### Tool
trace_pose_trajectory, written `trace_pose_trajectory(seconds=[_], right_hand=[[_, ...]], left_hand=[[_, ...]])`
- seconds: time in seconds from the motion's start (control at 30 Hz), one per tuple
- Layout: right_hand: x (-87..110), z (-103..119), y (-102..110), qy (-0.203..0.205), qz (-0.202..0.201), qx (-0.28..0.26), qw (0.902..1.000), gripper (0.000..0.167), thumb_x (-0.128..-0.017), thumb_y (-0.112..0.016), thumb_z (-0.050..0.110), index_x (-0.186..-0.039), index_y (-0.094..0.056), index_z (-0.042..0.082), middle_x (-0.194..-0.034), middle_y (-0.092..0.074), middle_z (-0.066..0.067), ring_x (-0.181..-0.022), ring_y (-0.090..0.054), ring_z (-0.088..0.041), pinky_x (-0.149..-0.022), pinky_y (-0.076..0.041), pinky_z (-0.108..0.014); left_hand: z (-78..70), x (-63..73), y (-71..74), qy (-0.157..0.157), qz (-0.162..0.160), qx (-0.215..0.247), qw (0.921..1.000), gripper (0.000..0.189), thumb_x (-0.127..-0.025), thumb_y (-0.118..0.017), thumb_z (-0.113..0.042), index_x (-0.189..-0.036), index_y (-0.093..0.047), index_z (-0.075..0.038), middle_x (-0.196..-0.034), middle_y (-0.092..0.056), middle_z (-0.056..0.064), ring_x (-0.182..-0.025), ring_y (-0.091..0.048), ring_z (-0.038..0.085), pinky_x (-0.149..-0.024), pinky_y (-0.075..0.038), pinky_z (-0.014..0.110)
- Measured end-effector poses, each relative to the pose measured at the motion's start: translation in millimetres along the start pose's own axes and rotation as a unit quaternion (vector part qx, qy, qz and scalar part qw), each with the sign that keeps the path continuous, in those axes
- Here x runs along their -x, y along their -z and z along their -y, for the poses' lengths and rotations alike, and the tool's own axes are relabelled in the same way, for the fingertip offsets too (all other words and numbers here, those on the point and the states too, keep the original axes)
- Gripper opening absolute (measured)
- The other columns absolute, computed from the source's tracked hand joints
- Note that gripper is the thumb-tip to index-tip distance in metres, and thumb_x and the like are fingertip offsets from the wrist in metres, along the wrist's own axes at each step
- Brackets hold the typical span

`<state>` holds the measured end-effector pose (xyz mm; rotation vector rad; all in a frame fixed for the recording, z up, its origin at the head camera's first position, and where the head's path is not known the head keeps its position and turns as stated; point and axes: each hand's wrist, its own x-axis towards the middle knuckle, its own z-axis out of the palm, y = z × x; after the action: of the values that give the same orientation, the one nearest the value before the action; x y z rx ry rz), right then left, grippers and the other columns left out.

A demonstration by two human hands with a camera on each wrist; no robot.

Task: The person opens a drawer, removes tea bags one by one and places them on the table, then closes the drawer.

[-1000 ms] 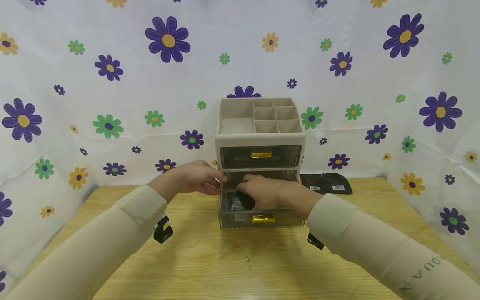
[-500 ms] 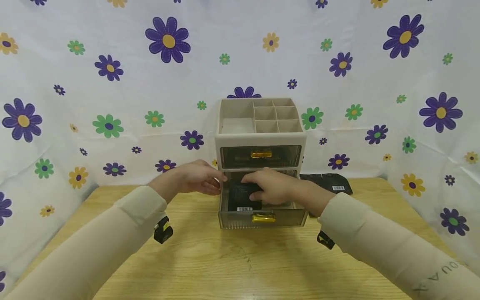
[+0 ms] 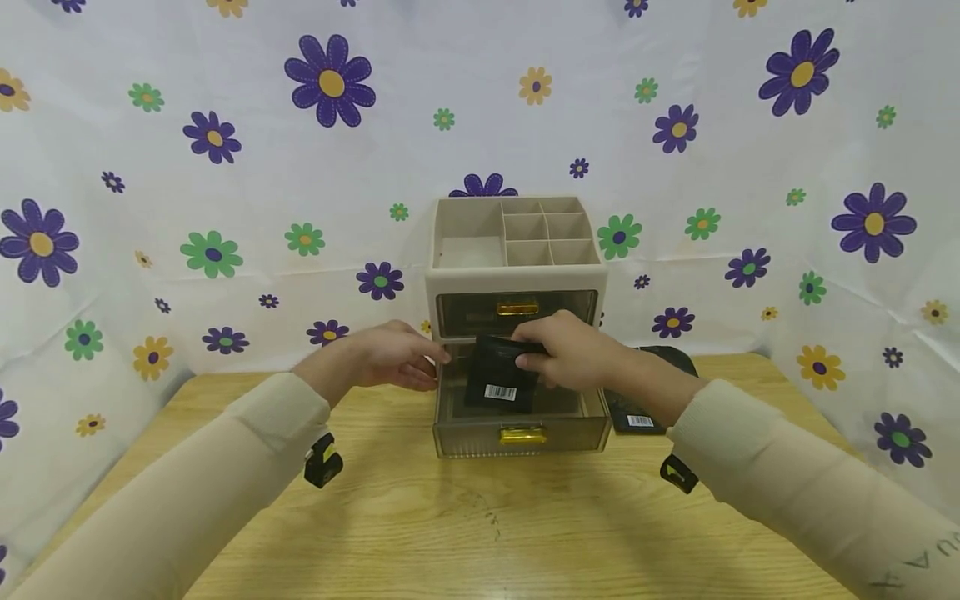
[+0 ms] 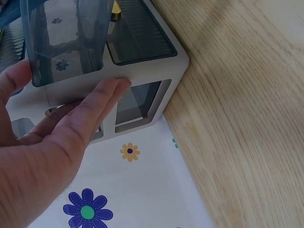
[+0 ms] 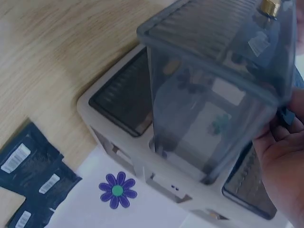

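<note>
My right hand [image 3: 573,350] pinches a flat black packet [image 3: 491,367] with a white barcode label, tilted above the pulled-out drawer [image 3: 480,440]. The drawer is smoky and see-through, with a gold handle [image 3: 522,435]. It belongs to a cream desktop organizer [image 3: 517,278]. My left hand [image 3: 390,357] is at the organizer's left side. In the left wrist view, the left hand's fingers [image 4: 95,107] lie nearly straight along the side wall, the thumb close to the drawer. In the right wrist view the held packet is mostly hidden by the drawer and hand.
More black packets with barcode labels [image 5: 33,175] lie on the wooden table [image 3: 420,517] right of the organizer. The upper drawer [image 3: 472,315] is closed. Open compartments [image 3: 551,227] form the organizer's top. A flower-patterned cloth [image 3: 247,167] hangs behind.
My right hand has raised the black packet from inside the drawer and moved slightly right, tilting it so the label faces forward. The left hand has stayed in place.
</note>
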<state>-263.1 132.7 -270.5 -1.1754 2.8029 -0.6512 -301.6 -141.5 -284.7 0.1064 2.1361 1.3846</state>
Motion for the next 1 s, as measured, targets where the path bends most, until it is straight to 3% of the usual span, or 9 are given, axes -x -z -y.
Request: trace_pose_trajectory(seconds=[0.2, 0.33, 0.6, 0.83, 1.0], right_hand=[[9.1, -8, 12, 0.012, -0.055, 0.003, 0.9984, 0.01, -0.098, -0.062, 0.012, -0.104, -0.068, 0.006, -0.069, -0.068, 0.001, -0.055, -0.061, -0.005, -0.07, -0.057, -0.031], [15.9, -12, 21, -0.002, -0.074, -0.005, 0.9973, 0.009, -0.099, -0.061, 0.011, -0.103, -0.067, 0.006, -0.058, -0.06, 0.004, -0.051, -0.058, -0.009, -0.065, -0.053, -0.031], [33.8, -21, 42, -0.037, -0.109, -0.006, 0.9934, 0.009, -0.098, -0.061, 0.011, -0.103, -0.067, 0.005, -0.056, -0.059, 0.0, -0.053, -0.059, -0.014, -0.063, -0.046, -0.031], [55.2, -41, 58, -0.033, -0.162, 0.008, 0.9863, 0.005, -0.096, -0.064, 0.009, -0.096, -0.067, 0.005, -0.057, -0.058, 0.001, -0.049, -0.052, -0.01, -0.053, -0.04, -0.025], [69.0, -65, 63, -0.05, -0.213, -0.044, 0.9748, 0.007, -0.094, -0.067, 0.007, -0.095, -0.068, 0.0, -0.061, -0.061, -0.004, -0.048, -0.051, -0.012, -0.046, -0.043, -0.024]], left_hand=[[-0.8, -0.3, 0.4, -0.002, 0.003, -0.003, 1.0, 0.044, -0.096, -0.061, -0.016, -0.131, -0.051, 0.009, -0.118, -0.062, 0.022, -0.098, -0.068, 0.027, -0.101, -0.054, 0.044], [-0.7, -1.0, 1.0, -0.003, 0.005, -0.001, 1.0, 0.044, -0.096, -0.061, -0.016, -0.131, -0.05, 0.009, -0.116, -0.062, 0.021, -0.098, -0.068, 0.026, -0.1, -0.055, 0.043], [0.0, -0.4, 0.8, -0.005, 0.006, 0.002, 1.0, 0.046, -0.096, -0.061, -0.015, -0.132, -0.049, 0.011, -0.12, -0.061, 0.024, -0.101, -0.067, 0.028, -0.104, -0.051, 0.046], [0.0, 0.0, 0.2, -0.006, 0.008, 0.0, 1.0, 0.047, -0.096, -0.061, -0.015, -0.133, -0.048, 0.011, -0.123, -0.06, 0.025, -0.103, -0.067, 0.028, -0.105, -0.051, 0.046], [0.7, -1.4, -0.3, -0.005, 0.009, 0.002, 0.9999, 0.047, -0.096, -0.061, -0.015, -0.133, -0.048, 0.012, -0.122, -0.059, 0.025, -0.104, -0.066, 0.028, -0.104, -0.051, 0.045]])
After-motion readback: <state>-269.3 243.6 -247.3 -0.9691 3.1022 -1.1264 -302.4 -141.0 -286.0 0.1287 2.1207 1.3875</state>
